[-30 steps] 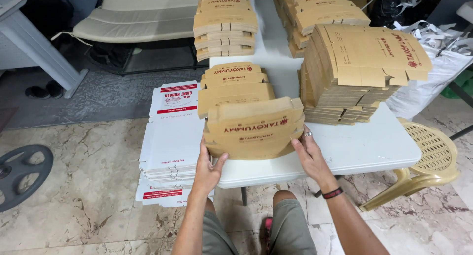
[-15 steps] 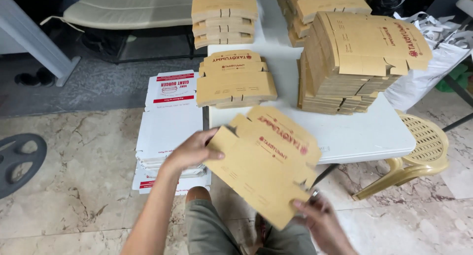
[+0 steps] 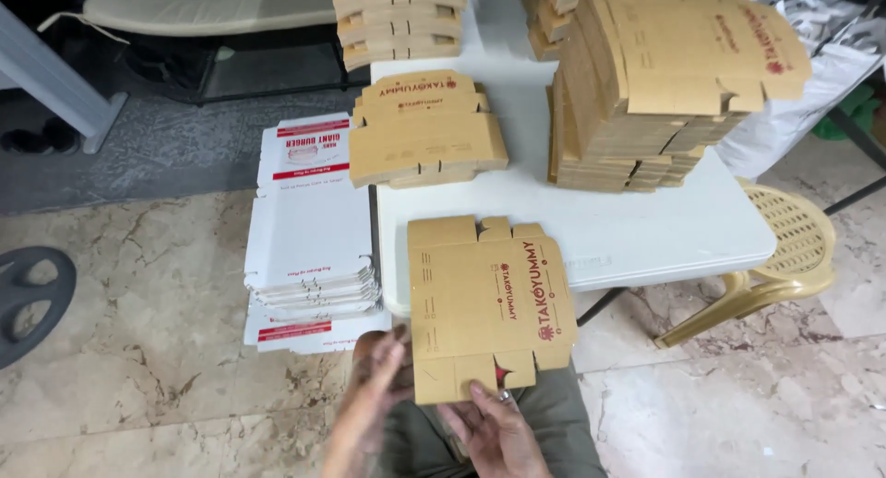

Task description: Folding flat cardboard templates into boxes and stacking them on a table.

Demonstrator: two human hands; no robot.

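Observation:
A flat brown cardboard box blank [image 3: 487, 303] with red print is held over my lap, its far edge reaching the white table [image 3: 646, 233]. My right hand [image 3: 494, 430] grips its near edge from below. My left hand [image 3: 378, 386], blurred with motion, touches the blank's near left corner. A small pile of the same folded brown blanks [image 3: 425, 132] lies on the table just beyond.
A tall stack of brown blanks [image 3: 646, 81] fills the table's right side, with more stacks [image 3: 399, 17] at the back. White printed flat boxes [image 3: 309, 233] are piled on the marble floor at left. A yellow plastic chair [image 3: 784, 256] stands at right.
The blank was lifted off the table pile, swung down toward my lap, and now lies flatter and squarer to me. Both hands have shifted to its near edge.

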